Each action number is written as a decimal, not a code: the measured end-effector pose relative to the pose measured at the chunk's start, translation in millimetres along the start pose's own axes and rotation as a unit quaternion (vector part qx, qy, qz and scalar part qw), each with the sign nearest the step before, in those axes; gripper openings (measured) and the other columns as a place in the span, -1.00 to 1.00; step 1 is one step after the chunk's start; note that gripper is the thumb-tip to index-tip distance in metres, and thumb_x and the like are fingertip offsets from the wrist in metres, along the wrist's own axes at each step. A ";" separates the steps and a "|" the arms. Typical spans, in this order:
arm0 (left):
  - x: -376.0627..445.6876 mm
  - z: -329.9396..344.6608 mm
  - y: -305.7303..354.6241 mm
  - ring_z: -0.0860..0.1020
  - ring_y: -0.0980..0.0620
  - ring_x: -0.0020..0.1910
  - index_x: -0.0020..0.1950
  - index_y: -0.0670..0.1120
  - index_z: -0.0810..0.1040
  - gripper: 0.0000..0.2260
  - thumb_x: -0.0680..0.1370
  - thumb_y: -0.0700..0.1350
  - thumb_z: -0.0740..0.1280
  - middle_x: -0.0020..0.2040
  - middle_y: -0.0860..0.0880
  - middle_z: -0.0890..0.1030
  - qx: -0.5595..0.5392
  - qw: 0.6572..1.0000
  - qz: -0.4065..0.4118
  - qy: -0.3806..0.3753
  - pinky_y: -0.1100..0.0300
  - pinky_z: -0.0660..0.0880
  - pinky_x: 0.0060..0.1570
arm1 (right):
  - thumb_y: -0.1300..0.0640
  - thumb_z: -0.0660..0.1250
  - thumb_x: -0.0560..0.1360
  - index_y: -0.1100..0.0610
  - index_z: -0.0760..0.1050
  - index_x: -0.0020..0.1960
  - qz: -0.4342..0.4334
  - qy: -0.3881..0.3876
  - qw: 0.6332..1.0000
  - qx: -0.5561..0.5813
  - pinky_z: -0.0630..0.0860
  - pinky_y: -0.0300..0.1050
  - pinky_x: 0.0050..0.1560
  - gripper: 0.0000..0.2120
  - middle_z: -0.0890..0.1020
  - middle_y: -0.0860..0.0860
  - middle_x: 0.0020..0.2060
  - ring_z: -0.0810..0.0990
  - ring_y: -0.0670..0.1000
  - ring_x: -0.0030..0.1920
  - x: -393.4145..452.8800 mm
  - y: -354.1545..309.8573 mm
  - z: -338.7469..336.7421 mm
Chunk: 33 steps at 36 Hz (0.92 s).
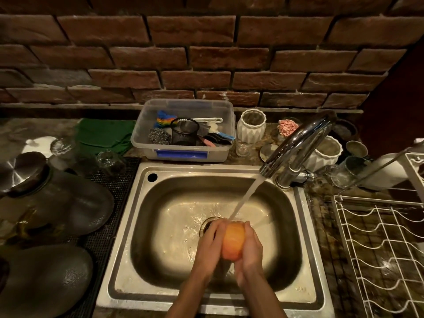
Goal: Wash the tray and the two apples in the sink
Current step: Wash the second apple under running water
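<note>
An orange-red apple (pixel 232 241) is held over the steel sink (pixel 137 203), just in front of the drain. My left hand (pixel 210 251) cups its left side and my right hand (pixel 251 251) wraps its right side. Water runs from the chrome faucet (pixel 296 145) in a slanted stream onto the top of the apple. I see neither a second apple nor a tray that I can tell apart from the dark plates at the left.
A clear plastic box (pixel 183 154) of scrubbers and brushes stands behind the sink. Dark plates (pixel 75 203) and upturned glasses (pixel 110 160) lie on a mat at the left. A white wire drying rack (pixel 380 249) stands at the right, with white jars (pixel 251 127) behind the faucet.
</note>
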<state>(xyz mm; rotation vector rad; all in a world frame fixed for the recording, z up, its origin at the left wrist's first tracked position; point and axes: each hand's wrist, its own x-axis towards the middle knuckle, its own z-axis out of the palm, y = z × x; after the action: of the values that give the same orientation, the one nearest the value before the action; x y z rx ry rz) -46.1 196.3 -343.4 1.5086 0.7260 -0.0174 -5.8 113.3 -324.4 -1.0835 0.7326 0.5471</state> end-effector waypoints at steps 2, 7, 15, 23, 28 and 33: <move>-5.6 3.6 -6.5 0.50 0.22 0.30 0.34 0.40 0.41 -0.53 0.45 0.43 0.22 0.34 0.23 0.47 0.002 1.000 0.012 -0.012 0.19 0.55 0.25 | -0.13 0.28 0.62 0.17 0.57 0.28 0.024 -0.012 1.000 0.012 0.68 0.12 -0.02 -0.58 0.67 0.28 0.13 0.68 0.24 0.07 0.0 0.5 1.0; -1.9 8.4 1.4 0.47 0.20 0.34 0.33 0.35 0.43 -0.68 0.58 0.17 0.30 0.36 0.20 0.47 0.005 0.998 0.035 0.042 0.20 0.46 0.34 | -0.07 0.26 0.64 0.09 0.63 0.18 -0.034 -0.042 0.997 -0.056 0.64 0.12 0.13 -0.70 0.70 0.15 0.10 0.66 0.18 0.15 -1.0 -5.4 9.1; 9.2 18.8 19.1 0.64 0.22 0.02 0.13 0.24 0.57 -0.83 0.64 0.15 0.22 0.01 0.20 0.66 -0.065 0.989 -0.015 0.131 0.19 0.59 0.05 | 0.02 0.22 0.66 -0.03 0.61 0.13 -0.125 -0.093 0.967 -0.200 0.59 -0.25 -0.20 -0.80 0.71 0.03 0.01 0.69 0.00 0.00 2.2 -12.5 10.9; 10.5 12.8 27.4 0.69 -0.06 -0.03 0.03 0.04 0.65 -0.75 0.63 0.08 0.21 -0.02 -0.09 0.70 -0.110 0.977 -0.137 0.120 0.02 0.68 -0.09 | -0.12 0.18 0.66 -0.17 0.41 0.39 -0.125 -0.164 0.926 -0.315 0.57 -0.44 -0.09 -0.69 0.60 -0.09 0.22 0.64 -0.24 0.07 4.9 -10.7 -3.4; 8.1 6.2 37.6 0.64 -0.19 0.04 0.18 0.05 0.54 -0.65 0.61 0.25 0.19 0.13 -0.14 0.62 -0.152 0.967 -0.198 0.058 0.08 0.64 -0.34 | -0.25 0.24 0.49 -0.36 0.34 0.37 -0.131 -0.171 0.928 -0.303 0.63 -0.33 -0.04 -0.56 0.46 -0.22 0.30 0.55 -0.10 0.22 2.7 -6.5 -16.6; 3.4 14.9 25.7 0.69 0.00 0.04 0.10 0.27 0.55 -0.58 0.44 0.48 0.20 0.08 0.04 0.67 -0.109 0.987 -0.120 0.021 -0.05 0.69 -0.03 | -0.07 0.26 0.64 -0.20 0.55 0.15 -0.198 -0.069 0.949 -0.235 0.67 0.02 0.05 -0.86 0.67 -0.06 0.11 0.67 0.01 0.11 8.1 -2.6 -5.5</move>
<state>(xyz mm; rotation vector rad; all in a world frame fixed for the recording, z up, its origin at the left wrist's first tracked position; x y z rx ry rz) -25.8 187.0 -323.5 1.2110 0.9109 -0.0866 -0.1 107.5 -330.6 -1.5736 0.2462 0.4538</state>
